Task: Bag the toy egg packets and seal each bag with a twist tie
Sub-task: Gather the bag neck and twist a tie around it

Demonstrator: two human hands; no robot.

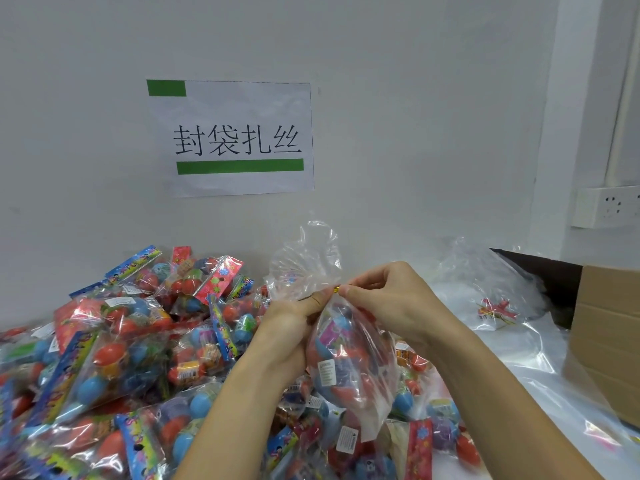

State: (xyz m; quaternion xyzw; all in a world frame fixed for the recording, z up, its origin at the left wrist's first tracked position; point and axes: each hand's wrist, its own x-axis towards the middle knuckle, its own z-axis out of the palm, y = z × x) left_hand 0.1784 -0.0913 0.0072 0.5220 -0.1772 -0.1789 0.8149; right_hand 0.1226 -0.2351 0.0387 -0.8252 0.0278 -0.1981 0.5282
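Note:
A clear plastic bag (349, 368) with a toy egg packet inside hangs between my hands above the pile. My left hand (287, 327) grips the gathered neck of the bag from the left. My right hand (388, 299) pinches a gold twist tie (335, 289) at that neck. The bag's loose top (304, 261) fans upward behind the fingers. Whether the tie goes fully round the neck is hidden by my fingertips.
A big heap of toy egg packets (114, 358) covers the table at left and front. Empty clear bags (491, 289) lie at the right, near an open cardboard box (609, 337). A paper sign (235, 140) hangs on the wall behind.

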